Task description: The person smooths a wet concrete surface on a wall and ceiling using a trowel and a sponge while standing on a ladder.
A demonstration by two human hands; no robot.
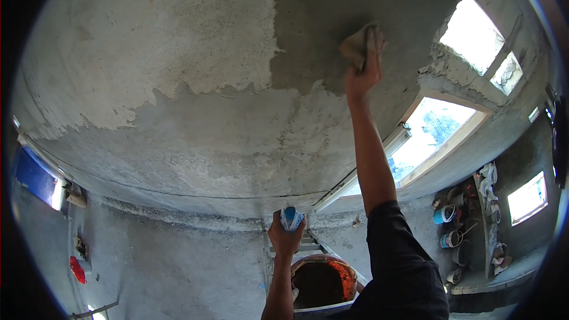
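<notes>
Dark sleeve cloth covers the raised arm closest to the lens. Below and left of it, the left hand [285,238] is closed around a small blue-and-white bottle [291,217], just above an orange-rimmed bucket [322,280]. Higher up, the right hand [363,70] grips a tan sponge [357,45], fingers curled over it, pressing it flat against the ceiling [178,83], on the dark wet plaster patch [361,0]. Windows [435,136] glow to the right of that hand.

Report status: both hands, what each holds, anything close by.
Right hand raised, pressing sponge against ceiling plaster. Left hand low, gripping blue-and-white container. Bucket and ladder below left hand.
</notes>
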